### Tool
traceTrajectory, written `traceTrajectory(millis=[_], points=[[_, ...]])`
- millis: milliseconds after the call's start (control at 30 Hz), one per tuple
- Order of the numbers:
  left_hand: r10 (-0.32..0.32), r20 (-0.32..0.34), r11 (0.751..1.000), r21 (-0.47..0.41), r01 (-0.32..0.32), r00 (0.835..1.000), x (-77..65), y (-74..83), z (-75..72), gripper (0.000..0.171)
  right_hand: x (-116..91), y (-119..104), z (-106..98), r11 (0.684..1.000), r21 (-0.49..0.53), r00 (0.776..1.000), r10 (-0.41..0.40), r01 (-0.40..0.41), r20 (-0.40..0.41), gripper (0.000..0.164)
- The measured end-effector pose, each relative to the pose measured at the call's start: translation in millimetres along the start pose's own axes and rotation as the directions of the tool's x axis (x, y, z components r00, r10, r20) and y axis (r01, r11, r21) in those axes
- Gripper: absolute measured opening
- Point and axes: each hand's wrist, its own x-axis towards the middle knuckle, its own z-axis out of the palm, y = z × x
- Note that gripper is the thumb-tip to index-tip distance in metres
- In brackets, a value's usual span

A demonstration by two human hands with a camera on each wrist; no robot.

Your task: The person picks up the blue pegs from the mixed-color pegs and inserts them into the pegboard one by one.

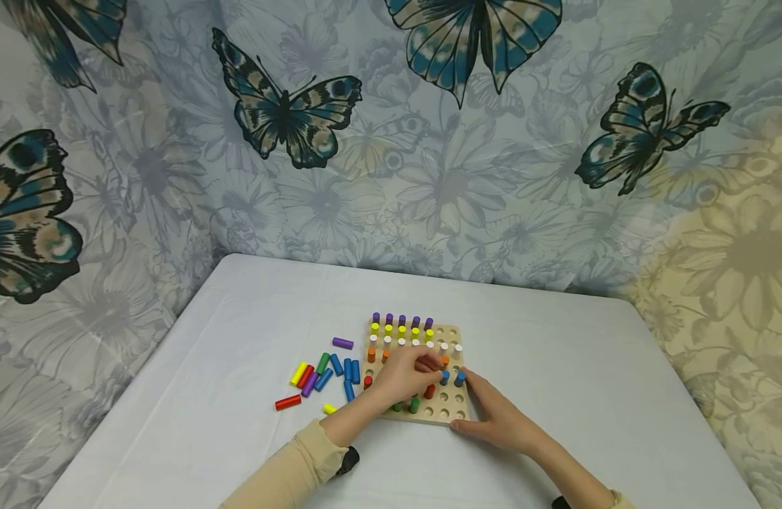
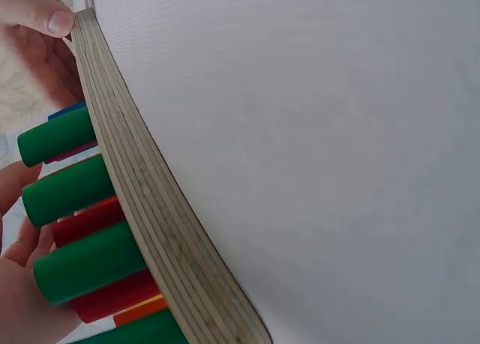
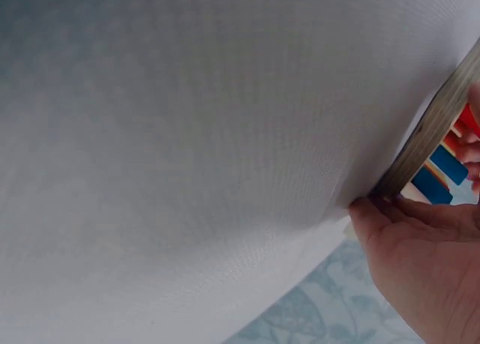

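A wooden pegboard (image 1: 451,406) lies on the table with rows of purple, yellow, white, orange, blue, red and green pegs standing in it. My left hand (image 1: 404,375) reaches over the board from the left, fingers bent. Its thumb and fingertips meet at a blue peg (image 1: 445,377) in the blue row, and the hand hides part of the board. Beside that peg stands another blue peg (image 1: 459,379) near the right edge. My right hand (image 1: 502,420) holds the board's near right corner, thumb (image 2: 60,22) against the front edge and fingers along the right side.
Left of the board lie loose pegs: several blue ones (image 1: 348,369), a purple peg (image 1: 343,343), a red peg (image 1: 288,402), a yellow peg (image 1: 298,374) and a green peg (image 1: 323,363). A white cloth (image 1: 556,353) covers the table. Butterfly-patterned fabric (image 1: 493,184) hangs behind.
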Motion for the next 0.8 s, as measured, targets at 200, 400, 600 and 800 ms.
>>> traceTrajectory(millis=[200, 400, 600, 800], points=[[-0.006, -0.037, 0.996, -0.093, 0.002, 0.999, -3.5, 0.3, -6.0, 0.009, 0, -1, -1, 1.000, -0.007, 1.000, -0.003, 0.003, -0.003, 0.097], [-0.042, -0.071, 0.977, -0.210, 0.026, 0.997, -5.0, 0.3, -12.9, 0.011, 0, -1, 0, 1.000, -0.011, 1.000, 0.010, -0.010, -0.002, 0.097], [-0.138, -0.079, 0.935, -0.339, 0.104, 0.987, -9.5, 0.0, -21.0, 0.018, 1, -1, 0, 1.000, -0.010, 1.000, 0.017, -0.017, 0.000, 0.097], [-0.163, -0.081, 0.869, -0.483, 0.104, 0.983, -14.3, -2.7, -32.1, 0.023, 2, 0, 1, 0.999, -0.013, 1.000, 0.029, -0.029, 0.002, 0.098]])
